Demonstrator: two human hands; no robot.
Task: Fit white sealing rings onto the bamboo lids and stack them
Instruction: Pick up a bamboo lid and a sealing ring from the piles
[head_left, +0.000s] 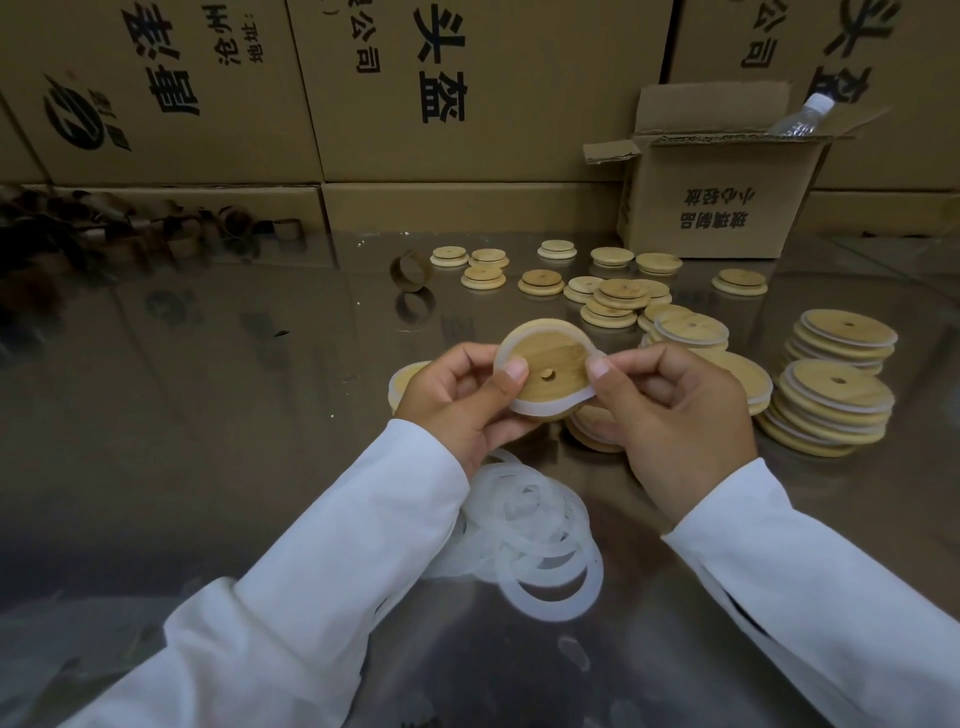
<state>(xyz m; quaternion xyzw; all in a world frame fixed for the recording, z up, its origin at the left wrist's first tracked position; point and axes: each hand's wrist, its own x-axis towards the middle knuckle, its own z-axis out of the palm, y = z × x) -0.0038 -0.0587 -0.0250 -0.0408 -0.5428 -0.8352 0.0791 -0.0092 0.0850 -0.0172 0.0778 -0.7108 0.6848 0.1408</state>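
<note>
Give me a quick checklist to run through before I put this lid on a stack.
1. Grip on the bamboo lid by left hand and right hand: ok.
2. Seating of the white sealing ring all round the lid: not ok; its right side stands off the rim, pinched by the right hand.
3. Ring free of twists: cannot tell.
4. The finished stacks at right standing upright: ok.
5. Supply in the pile of loose rings near the hands: ok.

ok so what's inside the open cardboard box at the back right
A clear plastic bottle with a white cap leans out of the open cardboard box. Its walls hide everything lower down, so other contents cannot be seen.
</note>
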